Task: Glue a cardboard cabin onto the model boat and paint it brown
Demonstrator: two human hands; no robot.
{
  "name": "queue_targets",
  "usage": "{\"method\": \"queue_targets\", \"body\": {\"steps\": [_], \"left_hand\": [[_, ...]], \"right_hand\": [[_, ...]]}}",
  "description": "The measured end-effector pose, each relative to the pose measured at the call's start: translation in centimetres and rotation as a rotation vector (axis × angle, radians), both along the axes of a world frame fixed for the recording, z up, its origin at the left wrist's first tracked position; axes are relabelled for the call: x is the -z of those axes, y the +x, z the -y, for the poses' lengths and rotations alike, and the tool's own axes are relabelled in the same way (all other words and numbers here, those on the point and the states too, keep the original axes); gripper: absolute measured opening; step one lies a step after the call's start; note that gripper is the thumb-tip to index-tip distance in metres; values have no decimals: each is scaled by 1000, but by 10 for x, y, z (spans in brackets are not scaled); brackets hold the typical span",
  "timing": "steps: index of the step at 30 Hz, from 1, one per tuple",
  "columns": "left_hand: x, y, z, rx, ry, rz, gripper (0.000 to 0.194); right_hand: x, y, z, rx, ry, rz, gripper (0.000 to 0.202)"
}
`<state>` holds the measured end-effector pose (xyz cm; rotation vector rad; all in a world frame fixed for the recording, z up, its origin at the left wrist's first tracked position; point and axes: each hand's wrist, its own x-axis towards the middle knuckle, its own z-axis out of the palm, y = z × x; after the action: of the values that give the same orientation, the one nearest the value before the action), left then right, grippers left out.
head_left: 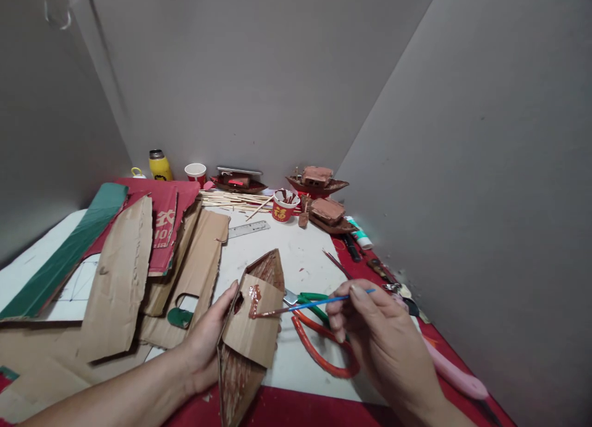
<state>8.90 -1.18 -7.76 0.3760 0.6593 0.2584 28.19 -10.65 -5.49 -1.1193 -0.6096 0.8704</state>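
Observation:
A cardboard boat (252,334) with a curved cardboard roof is held by its left side in my left hand (210,344), fingers wrapped beneath it. Wet reddish-brown paint marks the roof's upper left part. Between thumb and fingers, my right hand (377,328) pinches a thin blue paintbrush (319,302), whose brown tip touches the roof at the paint. Scissors (324,365) with orange and green handles lie on the white sheet under the brush, partly hidden by my right hand. Farther back stands a red paper cup (285,205) with brown paint inside.
Cut cardboard pieces (118,285) cover the left side. Behind are wooden sticks (235,200), a metal ruler (250,229), a white-rimmed cup (195,173), a yellow bottle (160,166) and brown model boats (327,212). Tubes and tools line the right edge, beside a grey wall (485,168).

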Motion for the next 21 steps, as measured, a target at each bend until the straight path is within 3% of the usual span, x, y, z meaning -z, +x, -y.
{"method": "queue_targets", "body": {"steps": [12,21], "left_hand": [[-12,3,8,-20,71,-41,57],[-7,2,12,-79,119,-22,54]], "right_hand": [[9,8,3,-1,42,69,21],[5,4,12,90,102,233,18]]}}
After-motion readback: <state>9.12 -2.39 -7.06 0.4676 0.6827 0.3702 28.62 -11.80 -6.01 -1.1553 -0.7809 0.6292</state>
